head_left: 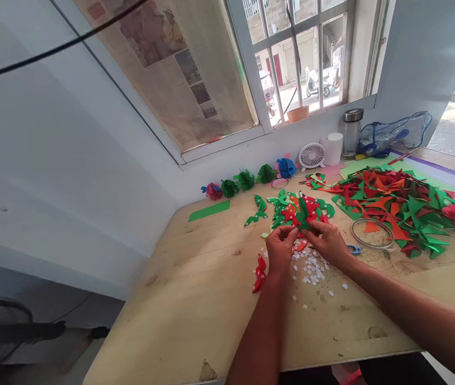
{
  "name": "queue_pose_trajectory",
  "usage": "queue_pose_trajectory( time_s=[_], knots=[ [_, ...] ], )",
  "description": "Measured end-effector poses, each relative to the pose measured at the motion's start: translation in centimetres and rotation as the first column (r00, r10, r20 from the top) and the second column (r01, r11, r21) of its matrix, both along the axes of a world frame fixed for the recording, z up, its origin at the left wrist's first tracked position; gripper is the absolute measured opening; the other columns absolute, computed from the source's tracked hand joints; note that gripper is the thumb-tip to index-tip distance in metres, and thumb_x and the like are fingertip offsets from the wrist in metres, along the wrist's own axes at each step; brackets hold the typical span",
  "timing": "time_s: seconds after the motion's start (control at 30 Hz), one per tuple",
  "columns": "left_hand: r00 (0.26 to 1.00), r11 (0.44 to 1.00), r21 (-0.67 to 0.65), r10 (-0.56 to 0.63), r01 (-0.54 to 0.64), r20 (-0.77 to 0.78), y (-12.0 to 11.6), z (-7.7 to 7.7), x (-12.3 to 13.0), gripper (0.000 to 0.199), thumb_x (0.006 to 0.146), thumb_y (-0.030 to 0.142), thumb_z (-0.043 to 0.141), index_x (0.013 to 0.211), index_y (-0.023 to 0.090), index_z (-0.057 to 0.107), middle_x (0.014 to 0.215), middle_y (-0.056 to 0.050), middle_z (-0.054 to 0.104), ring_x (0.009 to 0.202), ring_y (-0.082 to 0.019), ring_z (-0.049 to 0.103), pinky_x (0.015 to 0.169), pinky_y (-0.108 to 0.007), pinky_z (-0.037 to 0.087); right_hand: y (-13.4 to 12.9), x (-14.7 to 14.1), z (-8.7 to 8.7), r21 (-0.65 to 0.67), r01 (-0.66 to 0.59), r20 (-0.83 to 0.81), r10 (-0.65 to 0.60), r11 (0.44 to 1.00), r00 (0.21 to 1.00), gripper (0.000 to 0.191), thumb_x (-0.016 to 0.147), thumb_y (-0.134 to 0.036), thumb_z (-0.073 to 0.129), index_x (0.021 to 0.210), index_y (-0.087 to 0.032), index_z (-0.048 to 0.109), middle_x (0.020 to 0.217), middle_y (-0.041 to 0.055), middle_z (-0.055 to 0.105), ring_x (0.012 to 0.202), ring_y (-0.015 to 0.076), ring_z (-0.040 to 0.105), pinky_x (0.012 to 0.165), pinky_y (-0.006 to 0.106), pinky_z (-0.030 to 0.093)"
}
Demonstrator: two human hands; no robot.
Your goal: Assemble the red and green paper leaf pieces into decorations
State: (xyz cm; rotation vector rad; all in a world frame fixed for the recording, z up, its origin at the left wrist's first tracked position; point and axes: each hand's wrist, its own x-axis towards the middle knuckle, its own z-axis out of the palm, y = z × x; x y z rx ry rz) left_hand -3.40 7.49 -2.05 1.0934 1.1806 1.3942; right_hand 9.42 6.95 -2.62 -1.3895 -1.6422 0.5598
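Observation:
Close together over the middle of the table, my left hand (280, 246) and my right hand (327, 241) pinch a folded green paper piece (303, 216) between their fingertips. Its lower edge is partly hidden by my fingers. Just behind it lies a pile of green, red and orange paper cutouts (283, 208) dotted with small white squares. Many loose white squares (313, 267) are scattered below my hands. To the left of my left wrist is a red paper cutout (259, 274). Blue-handled scissors (354, 249) lie beside my right wrist, their blades mostly hidden.
A large heap of red and green paper scraps (403, 208) covers the right side, with a tape roll (372, 233) at its edge. Along the wall stand several paper balls (246, 180), a white fan (311, 155) and a glass bottle (352, 133). A green strip (210, 210) lies far left.

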Motion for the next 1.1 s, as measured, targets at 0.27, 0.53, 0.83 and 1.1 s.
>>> queue_pose_trajectory(
  time_s=[0.27,0.53,0.83,1.1],
  knots=[
    [1.0,1.0,-0.002,-0.01,0.01,0.026,0.11,-0.33,-0.08,0.014,0.061,0.025,0.069,0.065,0.013,0.065,0.059,-0.001,0.062,0.052,-0.009,0.052,0.054,-0.022,0.042,-0.2,-0.09,0.23,-0.004,-0.009,-0.013,0.009,1.0,1.0,0.03,0.08,-0.04,0.05,0.059,-0.019,0.048,0.051,-0.0022,0.044,0.05,0.0118,0.041,0.048,0.023,0.031],
    [0.999,0.999,0.011,0.035,-0.036,0.004,0.26,-0.56,0.03,0.014,0.059,0.024,0.069,0.065,0.014,0.061,0.056,0.0,0.06,0.053,-0.011,0.054,0.052,-0.021,0.041,-0.1,-0.14,-0.09,0.028,-0.005,-0.014,0.005,1.0,1.0,0.029,0.079,-0.038,0.05,0.058,-0.019,0.047,0.05,-0.0023,0.045,0.05,0.0117,0.041,0.049,0.023,0.031],
    [0.987,0.998,0.048,0.049,-0.042,-0.151,-0.28,0.18,0.03,0.007,0.061,0.02,0.062,0.057,0.015,0.063,0.054,0.0,0.06,0.051,-0.011,0.052,0.053,-0.022,0.042,-0.13,-0.23,-0.02,0.055,-0.002,0.006,0.002,0.998,1.0,0.032,0.078,-0.036,0.051,0.053,-0.02,0.038,0.048,-0.0029,0.042,0.048,0.0112,0.039,0.048,0.024,0.029],
    [0.975,0.996,0.066,0.068,-0.055,-0.21,0.32,-0.53,-0.56,0.01,0.064,0.024,0.059,0.061,0.015,0.062,0.055,0.0,0.06,0.049,-0.01,0.05,0.051,-0.022,0.041,0.17,0.17,0.07,-0.024,0.028,-0.081,-0.029,0.999,0.996,0.033,0.074,-0.038,0.053,0.052,-0.02,0.036,0.046,-0.0049,0.036,0.047,0.0099,0.034,0.046,0.023,0.025]
  ],
)
